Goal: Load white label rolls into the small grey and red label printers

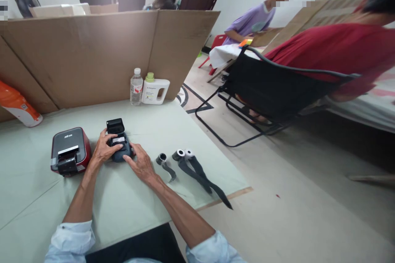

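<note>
Pale green tablecloth (pixel 129 201) lies under the left hand (pixel 104 147) and right hand (pixel 142 164), which hold a portable, open-lidded printer (pixel 121 156) between them, a white piece (pixel 118 140) inside; beyond stands a clear bottle (pixel 136 89).

Small device (pixel 120 156) on table (pixel 123 201), between left hand (pixel 106 148) and right hand (pixel 142 163). Boxy machine (pixel 69 147) left of it; three rolls (pixel 178 156) right of right hand. Behind: bottle (pixel 136 90), jug (pixel 150 93) just to its right, both before cardboard panel (pixel 108 57). Chair (pixel 277 80) beyond table, right.
</note>
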`<action>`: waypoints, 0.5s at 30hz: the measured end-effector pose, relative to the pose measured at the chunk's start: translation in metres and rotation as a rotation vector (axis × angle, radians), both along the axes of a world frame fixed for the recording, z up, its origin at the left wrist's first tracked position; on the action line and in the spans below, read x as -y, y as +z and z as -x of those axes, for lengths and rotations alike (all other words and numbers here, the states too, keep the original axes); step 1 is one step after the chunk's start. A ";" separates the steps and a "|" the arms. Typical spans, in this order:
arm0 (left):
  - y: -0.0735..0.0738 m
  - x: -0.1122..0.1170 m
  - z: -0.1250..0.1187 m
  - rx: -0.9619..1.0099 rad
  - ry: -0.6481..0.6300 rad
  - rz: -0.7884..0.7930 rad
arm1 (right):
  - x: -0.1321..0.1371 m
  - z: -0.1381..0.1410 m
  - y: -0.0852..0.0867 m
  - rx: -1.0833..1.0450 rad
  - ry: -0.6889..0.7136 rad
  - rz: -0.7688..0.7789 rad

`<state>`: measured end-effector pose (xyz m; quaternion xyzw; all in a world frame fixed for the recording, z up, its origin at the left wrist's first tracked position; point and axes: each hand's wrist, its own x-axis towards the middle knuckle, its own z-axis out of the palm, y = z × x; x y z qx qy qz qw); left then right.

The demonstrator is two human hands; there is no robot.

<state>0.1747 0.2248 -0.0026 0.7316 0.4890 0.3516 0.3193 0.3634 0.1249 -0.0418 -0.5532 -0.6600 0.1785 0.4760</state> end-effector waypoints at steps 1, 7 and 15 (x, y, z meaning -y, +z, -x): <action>0.001 0.001 0.000 -0.008 -0.008 -0.005 | 0.000 0.000 0.000 -0.002 0.000 -0.001; 0.003 0.004 0.000 -0.065 -0.014 -0.037 | 0.000 0.000 0.002 -0.029 -0.001 0.016; 0.011 0.009 0.011 -0.181 -0.069 -0.109 | 0.001 0.000 0.006 -0.033 0.007 0.016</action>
